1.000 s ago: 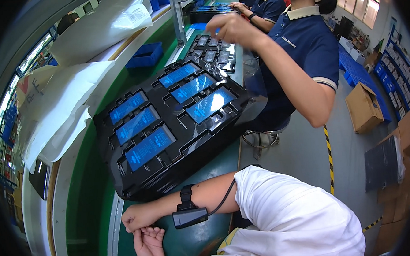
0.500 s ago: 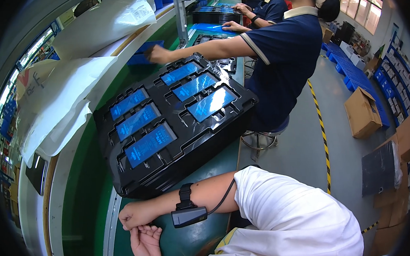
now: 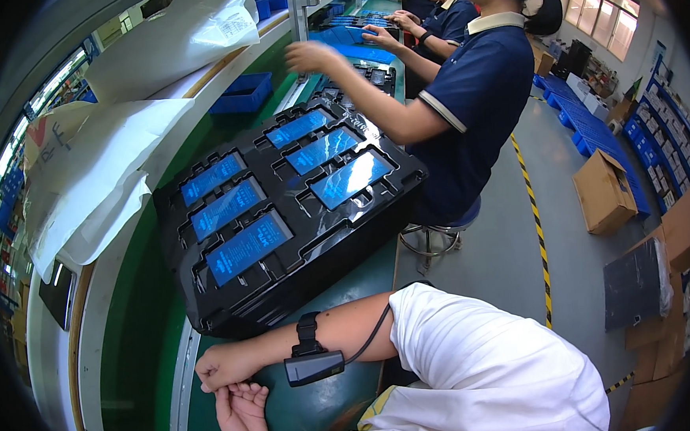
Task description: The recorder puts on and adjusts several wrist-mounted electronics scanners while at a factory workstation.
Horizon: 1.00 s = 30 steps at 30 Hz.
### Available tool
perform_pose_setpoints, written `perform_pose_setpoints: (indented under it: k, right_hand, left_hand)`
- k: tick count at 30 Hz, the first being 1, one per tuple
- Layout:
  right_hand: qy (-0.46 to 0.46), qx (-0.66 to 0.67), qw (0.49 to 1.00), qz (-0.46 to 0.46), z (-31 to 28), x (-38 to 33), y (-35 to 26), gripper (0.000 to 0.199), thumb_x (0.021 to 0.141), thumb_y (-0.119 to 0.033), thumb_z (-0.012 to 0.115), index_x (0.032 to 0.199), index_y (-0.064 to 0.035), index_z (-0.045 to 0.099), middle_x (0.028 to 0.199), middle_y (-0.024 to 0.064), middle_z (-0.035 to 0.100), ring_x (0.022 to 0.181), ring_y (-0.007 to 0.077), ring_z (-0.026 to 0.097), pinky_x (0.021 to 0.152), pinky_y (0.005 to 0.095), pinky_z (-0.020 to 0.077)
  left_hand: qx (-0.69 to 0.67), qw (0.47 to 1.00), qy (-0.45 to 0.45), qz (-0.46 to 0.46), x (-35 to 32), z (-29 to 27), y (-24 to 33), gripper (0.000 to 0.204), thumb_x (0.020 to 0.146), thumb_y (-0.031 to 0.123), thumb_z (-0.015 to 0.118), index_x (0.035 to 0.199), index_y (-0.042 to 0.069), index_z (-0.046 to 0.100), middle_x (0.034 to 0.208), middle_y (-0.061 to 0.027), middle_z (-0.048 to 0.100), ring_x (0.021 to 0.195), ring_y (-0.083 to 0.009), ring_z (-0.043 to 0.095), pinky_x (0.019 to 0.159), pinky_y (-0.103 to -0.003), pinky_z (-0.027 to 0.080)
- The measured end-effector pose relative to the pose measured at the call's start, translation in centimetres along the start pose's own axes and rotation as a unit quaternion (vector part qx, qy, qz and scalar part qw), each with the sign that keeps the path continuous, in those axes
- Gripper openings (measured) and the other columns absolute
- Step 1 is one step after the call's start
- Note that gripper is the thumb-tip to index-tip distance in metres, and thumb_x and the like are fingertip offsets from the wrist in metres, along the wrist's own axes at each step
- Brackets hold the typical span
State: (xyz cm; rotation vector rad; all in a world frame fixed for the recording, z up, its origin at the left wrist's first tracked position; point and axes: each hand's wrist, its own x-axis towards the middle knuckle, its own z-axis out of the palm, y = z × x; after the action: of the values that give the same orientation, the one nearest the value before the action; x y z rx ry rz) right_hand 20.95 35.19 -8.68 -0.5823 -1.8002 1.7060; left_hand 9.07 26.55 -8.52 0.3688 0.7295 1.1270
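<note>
Trays (image 3: 306, 287), black and stacked, sit on the green bench (image 3: 317, 411) just beyond the person's hands, set at a slant. The top one holds 6 blue packs (image 3: 252, 249) in 2 groups of 3, each in its own recess; glare whitens the pack nearest the co-worker.

The right hand (image 3: 226, 366) lies back up over the bench, its fingers curled in; what it may hold is hidden, so I cannot tell. The left hand (image 3: 245, 415) is just beside it, palm up, fingers loosely half bent and the palm bare. Whether the 2 hands touch, I cannot tell. A black strap (image 3: 308, 334) carries a small device (image 3: 315, 367) on the right forearm, and a cable runs from it towards the white sleeve (image 3: 487, 349).

Past the trays, a co-worker (image 3: 476, 105) in navy holds 1 hand raised near a metal post (image 3: 299, 17). A blue bin (image 3: 243, 94) stands left of that hand.
</note>
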Motion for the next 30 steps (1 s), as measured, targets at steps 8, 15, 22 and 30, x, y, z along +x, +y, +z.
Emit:
perform_pose_setpoints:
  k: [8, 15, 22, 30]
  right_hand:
    - [0.005, -0.042, 0.999, -0.007, 0.0, 0.4, 0.6, 0.025, 0.081, -0.023, 0.057, 0.074, 0.0010, 0.056, 0.065, 0.0091, 0.061, 0.057, 0.0129, 0.057, 0.049, 0.0265, 0.0458]
    - [-0.019, -0.012, 0.999, 0.036, -0.3, -0.2, 0.1, 0.025, 0.083, -0.023, 0.057, 0.078, 0.0008, 0.055, 0.064, 0.0070, 0.059, 0.054, 0.0106, 0.055, 0.048, 0.0243, 0.0450]
    - [-0.042, -0.007, 0.998, 0.041, -0.4, 0.0, -0.6, 0.024, 0.084, -0.025, 0.058, 0.082, -0.0009, 0.054, 0.064, 0.0026, 0.056, 0.054, 0.0064, 0.051, 0.049, 0.0211, 0.0425]
    - [-0.030, -0.006, 0.998, 0.061, -0.2, -0.3, -1.1, 0.023, 0.083, -0.025, 0.058, 0.080, -0.0020, 0.056, 0.067, 0.0010, 0.056, 0.057, 0.0060, 0.051, 0.050, 0.0208, 0.0429]
  left_hand:
    - [0.022, 0.999, -0.038, 0.004, 0.0, -0.5, 0.0, 0.022, 0.092, 0.023, 0.037, 0.084, 0.006, 0.049, 0.080, -0.0083, 0.057, 0.078, -0.0218, 0.058, 0.074, -0.037, 0.049]
    - [0.023, 0.999, -0.041, 0.002, 0.2, -0.6, -0.2, 0.025, 0.093, 0.024, 0.034, 0.087, 0.005, 0.049, 0.081, -0.0092, 0.057, 0.078, -0.0236, 0.059, 0.076, -0.039, 0.049]
    - [0.041, 0.997, -0.053, 0.025, 0.2, -0.3, 0.1, 0.027, 0.093, 0.026, 0.034, 0.092, 0.004, 0.049, 0.081, -0.0086, 0.056, 0.079, -0.0236, 0.059, 0.076, -0.039, 0.049]
    - [0.055, 0.997, -0.049, 0.025, 0.0, -0.1, 0.0, 0.024, 0.092, 0.023, 0.037, 0.093, 0.002, 0.049, 0.080, -0.0085, 0.056, 0.078, -0.0233, 0.059, 0.075, -0.039, 0.050]
